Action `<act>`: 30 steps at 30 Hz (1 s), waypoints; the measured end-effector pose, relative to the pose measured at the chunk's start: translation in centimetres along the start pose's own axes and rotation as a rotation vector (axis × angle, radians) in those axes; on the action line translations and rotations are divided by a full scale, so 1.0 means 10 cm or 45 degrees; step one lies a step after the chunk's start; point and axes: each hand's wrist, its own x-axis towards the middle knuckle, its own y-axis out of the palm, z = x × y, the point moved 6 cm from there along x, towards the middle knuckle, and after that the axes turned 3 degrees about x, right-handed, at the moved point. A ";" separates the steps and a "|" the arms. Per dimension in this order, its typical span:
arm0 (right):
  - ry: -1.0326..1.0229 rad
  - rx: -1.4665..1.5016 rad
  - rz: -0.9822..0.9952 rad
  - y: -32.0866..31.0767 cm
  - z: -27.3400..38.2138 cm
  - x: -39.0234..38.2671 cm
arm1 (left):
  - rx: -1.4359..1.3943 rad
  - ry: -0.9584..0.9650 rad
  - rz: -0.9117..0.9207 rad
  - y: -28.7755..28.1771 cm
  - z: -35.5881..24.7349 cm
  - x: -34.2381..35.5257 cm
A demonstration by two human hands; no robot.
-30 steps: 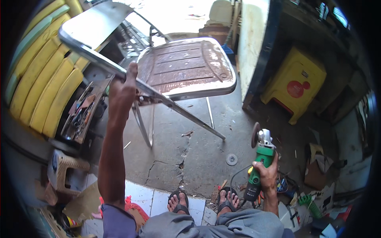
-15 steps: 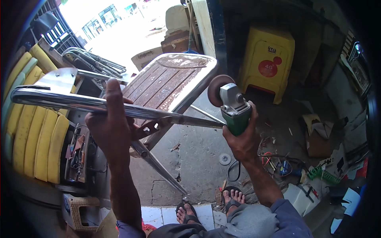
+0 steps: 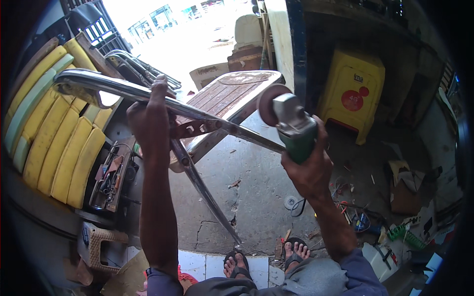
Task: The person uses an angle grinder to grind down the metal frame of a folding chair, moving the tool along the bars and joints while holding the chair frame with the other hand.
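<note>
A folding chair with a chromed tube frame (image 3: 195, 182) and a rusty, slatted brown seat (image 3: 217, 101) tilts in front of me. My left hand (image 3: 150, 118) is wrapped round its upper tube, above the perforated hinge bracket (image 3: 195, 129). My right hand (image 3: 310, 170) grips the green body of an angle grinder (image 3: 301, 143), whose round brown disc (image 3: 269, 104) points up beside the seat's right edge. Disc and seat overlap in view; I cannot tell whether they touch. One chair leg comes down close to my left foot (image 3: 237, 266).
Yellow cushions (image 3: 59, 153) are stacked at the left, beside a tray of tools (image 3: 111, 182). A yellow plastic stool (image 3: 353, 89) stands at the back right. A loose disc (image 3: 291, 202), cords and a green coiled hose (image 3: 407, 238) lie on the floor, with cardboard (image 3: 406, 185) farther right.
The upper chair tube has tipped, its left end now higher and further right. The grinder has shifted slightly right and down in view. The whole view has also turned.
</note>
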 end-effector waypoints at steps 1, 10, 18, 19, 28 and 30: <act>0.093 0.098 0.021 -0.04 0.03 -0.06 | -0.093 0.040 -0.013 0.02 0.02 0.07; 0.655 1.118 1.053 0.35 0.28 -0.63 | -0.255 0.075 0.032 0.11 0.11 0.09; 0.812 1.276 1.111 0.37 0.38 -0.63 | -0.363 -0.006 0.234 0.15 0.10 -0.06; 0.826 1.275 1.130 0.38 0.39 -0.64 | -0.362 -0.010 0.221 0.15 0.11 -0.07; 0.933 1.241 1.135 0.34 0.43 -0.67 | -0.460 0.036 0.358 0.23 0.10 -0.07; 0.948 1.234 1.067 0.31 0.34 -0.64 | -0.465 0.026 0.363 0.24 0.09 -0.08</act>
